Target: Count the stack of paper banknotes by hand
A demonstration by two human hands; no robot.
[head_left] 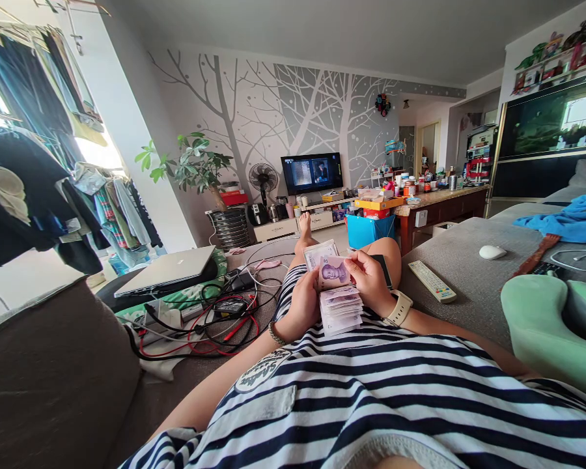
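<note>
Purple five-yuan banknotes (333,271) are held up in front of my lap between both hands. My left hand (300,303) grips a stack of them at the left edge, and the stack's upper part leans out behind the front note. With thumb and fingers, my right hand (371,280) pinches the right edge of the front note, which shows a printed portrait. Just below, a loose pile of notes (340,311) lies fanned on my striped clothing. A dark phone-like object (387,270) rests partly hidden behind my right hand.
A remote control (432,281) and a white mouse (492,252) lie on the sofa to the right, near a green neck pillow (534,319). At left are a laptop (166,270) and tangled cables (229,309). A blue bin (370,231) stands ahead beside a cluttered table (446,195).
</note>
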